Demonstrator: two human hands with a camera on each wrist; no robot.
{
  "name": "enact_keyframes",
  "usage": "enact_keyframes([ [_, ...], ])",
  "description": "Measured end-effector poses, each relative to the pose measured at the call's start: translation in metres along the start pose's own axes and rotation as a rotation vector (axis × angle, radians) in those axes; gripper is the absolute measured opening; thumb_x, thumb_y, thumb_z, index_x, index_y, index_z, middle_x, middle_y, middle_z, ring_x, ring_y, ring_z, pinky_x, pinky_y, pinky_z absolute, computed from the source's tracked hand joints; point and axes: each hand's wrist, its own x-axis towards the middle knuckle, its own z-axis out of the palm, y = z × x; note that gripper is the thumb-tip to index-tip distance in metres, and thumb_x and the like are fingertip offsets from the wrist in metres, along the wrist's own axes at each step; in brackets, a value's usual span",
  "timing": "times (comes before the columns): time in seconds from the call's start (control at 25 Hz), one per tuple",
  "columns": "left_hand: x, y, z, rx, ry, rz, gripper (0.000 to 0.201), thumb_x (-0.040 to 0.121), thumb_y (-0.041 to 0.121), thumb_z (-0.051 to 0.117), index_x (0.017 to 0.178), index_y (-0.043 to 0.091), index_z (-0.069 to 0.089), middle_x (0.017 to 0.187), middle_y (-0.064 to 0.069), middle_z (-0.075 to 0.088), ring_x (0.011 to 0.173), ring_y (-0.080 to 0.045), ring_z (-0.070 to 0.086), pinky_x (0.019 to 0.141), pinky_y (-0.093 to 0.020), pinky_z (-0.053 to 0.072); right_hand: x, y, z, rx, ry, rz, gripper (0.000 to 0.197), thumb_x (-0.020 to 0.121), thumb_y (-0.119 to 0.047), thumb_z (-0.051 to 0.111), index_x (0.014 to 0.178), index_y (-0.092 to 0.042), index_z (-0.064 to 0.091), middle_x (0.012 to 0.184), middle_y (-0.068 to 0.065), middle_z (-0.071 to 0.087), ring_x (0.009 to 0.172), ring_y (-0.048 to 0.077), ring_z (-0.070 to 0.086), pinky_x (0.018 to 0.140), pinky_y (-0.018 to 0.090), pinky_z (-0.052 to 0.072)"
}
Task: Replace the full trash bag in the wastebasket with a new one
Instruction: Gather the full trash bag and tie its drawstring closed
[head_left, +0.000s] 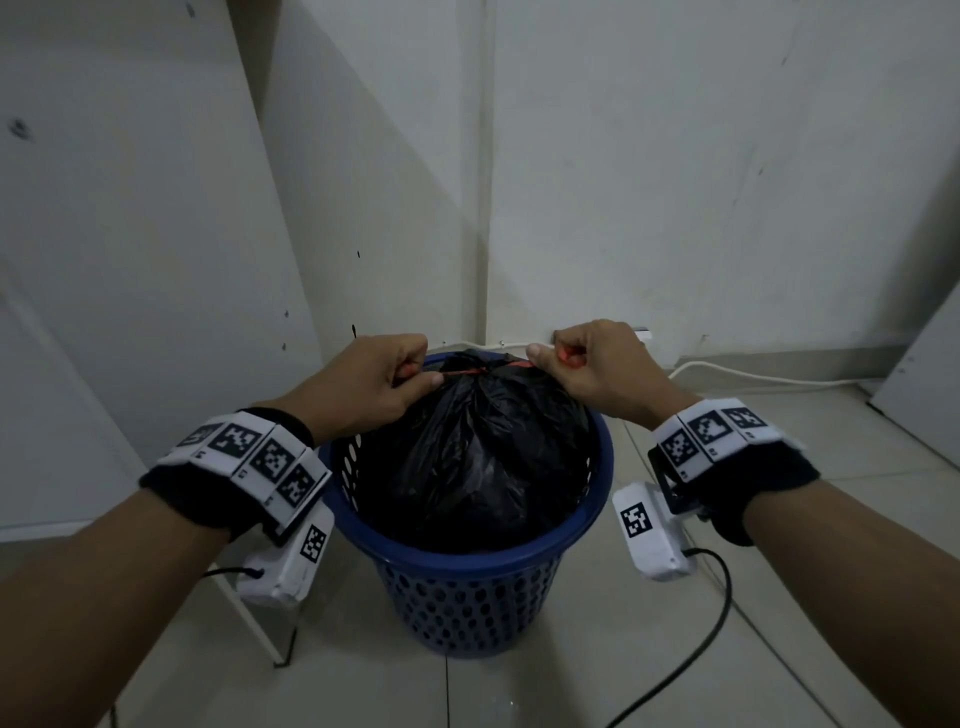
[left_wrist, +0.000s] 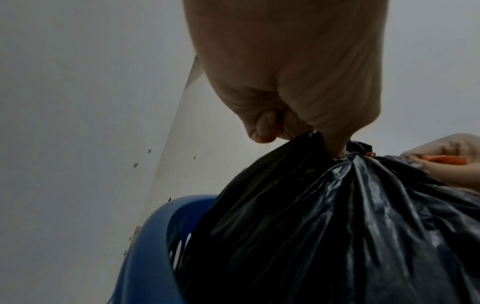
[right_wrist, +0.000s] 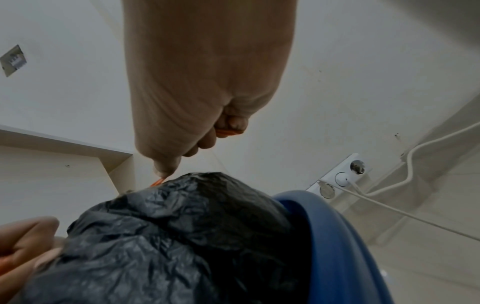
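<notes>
A full black trash bag (head_left: 478, 447) bulges out of a blue perforated wastebasket (head_left: 467, 597) on the tiled floor. Its gathered neck is cinched by an orange-red drawstring (head_left: 472, 370) stretched taut sideways. My left hand (head_left: 374, 382) pinches the left end of the string in curled fingers, and my right hand (head_left: 582, 364) pinches the right end. The left wrist view shows the left hand (left_wrist: 298, 115) fisted at the bag (left_wrist: 337, 226) neck, with the blue rim (left_wrist: 155, 236) below. In the right wrist view, the right hand (right_wrist: 202, 131) holds orange string (right_wrist: 227, 132) above the bag (right_wrist: 182, 226).
The basket stands in a corner of white walls. A white board (head_left: 130, 260) leans at the left. A wall socket strip (right_wrist: 340, 176) with a white cable (head_left: 753, 375) sits behind on the right. A black cable (head_left: 696, 649) trails over the floor tiles at the right front.
</notes>
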Motion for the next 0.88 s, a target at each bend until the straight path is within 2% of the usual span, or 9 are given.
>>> enact_keyframes([
  [0.16, -0.001, -0.001, -0.004, -0.017, 0.015, -0.019, 0.043, 0.092, 0.023, 0.064, 0.066, 0.02, 0.03, 0.055, 0.003, 0.038, 0.05, -0.007, 0.032, 0.051, -0.024, 0.026, 0.001, -0.002, 0.001, -0.019, -0.021, 0.0, 0.059, 0.094, -0.042, 0.062, 0.052, -0.018, 0.029, 0.048, -0.003, 0.024, 0.047, 0.015, 0.026, 0.049, 0.03, 0.026],
  [0.28, -0.012, 0.005, -0.001, -0.104, -0.003, -0.095, 0.032, 0.089, 0.022, 0.068, 0.075, 0.021, 0.039, 0.067, 0.001, 0.053, 0.057, -0.009, 0.044, 0.056, -0.024, 0.036, 0.001, 0.003, 0.001, 0.02, -0.027, 0.073, 0.053, 0.096, -0.039, 0.059, 0.055, -0.014, 0.037, 0.05, -0.002, 0.033, 0.049, 0.015, 0.033, 0.051, 0.031, 0.028],
  [0.36, -0.027, 0.007, 0.005, -0.243, -0.019, -0.177, 0.025, 0.085, 0.023, 0.072, 0.091, 0.021, 0.048, 0.08, 0.004, 0.058, 0.065, -0.004, 0.053, 0.064, -0.02, 0.046, -0.003, 0.007, -0.001, 0.012, -0.059, 0.098, 0.038, 0.098, -0.036, 0.055, 0.069, -0.012, 0.054, 0.066, 0.0, 0.051, 0.061, 0.015, 0.05, 0.059, 0.029, 0.035],
  [0.4, -0.034, 0.005, 0.006, -0.328, 0.015, -0.232, 0.028, 0.084, 0.024, 0.074, 0.096, 0.021, 0.049, 0.086, 0.003, 0.061, 0.072, -0.009, 0.06, 0.07, -0.025, 0.051, -0.006, 0.007, -0.002, 0.018, -0.068, 0.119, 0.025, 0.099, -0.033, 0.055, 0.083, -0.013, 0.06, 0.083, 0.003, 0.056, 0.073, 0.016, 0.057, 0.068, 0.029, 0.041],
  [0.48, -0.037, -0.003, 0.003, -0.402, 0.185, -0.364, 0.027, 0.085, 0.024, 0.073, 0.098, 0.019, 0.05, 0.098, -0.001, 0.064, 0.09, -0.019, 0.065, 0.082, -0.035, 0.054, -0.013, 0.003, -0.002, 0.069, -0.092, 0.167, 0.017, 0.096, -0.03, 0.06, 0.109, -0.019, 0.057, 0.116, 0.005, 0.046, 0.093, 0.022, 0.061, 0.083, 0.032, 0.049],
  [0.56, -0.035, -0.011, -0.004, -0.33, 0.322, -0.467, 0.029, 0.085, 0.027, 0.071, 0.101, 0.017, 0.05, 0.109, -0.005, 0.059, 0.1, -0.019, 0.061, 0.085, -0.031, 0.051, -0.019, -0.004, 0.001, 0.049, -0.073, 0.148, 0.031, 0.092, -0.032, 0.065, 0.117, -0.022, 0.051, 0.126, 0.003, 0.034, 0.099, 0.024, 0.059, 0.09, 0.038, 0.051],
  [0.64, -0.035, -0.013, -0.01, -0.227, 0.361, -0.492, 0.032, 0.084, 0.028, 0.071, 0.105, 0.016, 0.049, 0.116, -0.003, 0.049, 0.104, -0.018, 0.056, 0.082, -0.028, 0.046, -0.022, -0.015, 0.004, -0.011, -0.06, 0.059, 0.032, 0.09, -0.041, 0.064, 0.114, -0.025, 0.05, 0.122, 0.0, 0.036, 0.097, 0.022, 0.058, 0.089, 0.043, 0.052],
  [0.76, -0.04, 0.003, -0.013, 0.005, 0.384, -0.327, 0.021, 0.085, 0.02, 0.067, 0.094, 0.017, 0.048, 0.101, 0.001, 0.048, 0.081, -0.019, 0.053, 0.067, -0.033, 0.045, -0.025, -0.033, 0.009, -0.07, -0.177, 0.044, 0.044, 0.086, -0.065, 0.054, 0.113, -0.031, 0.048, 0.111, -0.003, 0.048, 0.101, 0.02, 0.055, 0.088, 0.041, 0.048],
  [0.88, -0.047, 0.039, -0.004, 0.161, 0.29, -0.082, 0.026, 0.086, 0.027, 0.06, 0.072, 0.021, 0.039, 0.066, 0.007, 0.041, 0.057, -0.014, 0.039, 0.052, -0.031, 0.033, -0.027, -0.039, 0.025, -0.153, -0.311, 0.141, 0.083, 0.07, -0.09, 0.044, 0.136, -0.041, 0.036, 0.133, 0.001, 0.049, 0.123, 0.026, 0.05, 0.1, 0.044, 0.045],
])
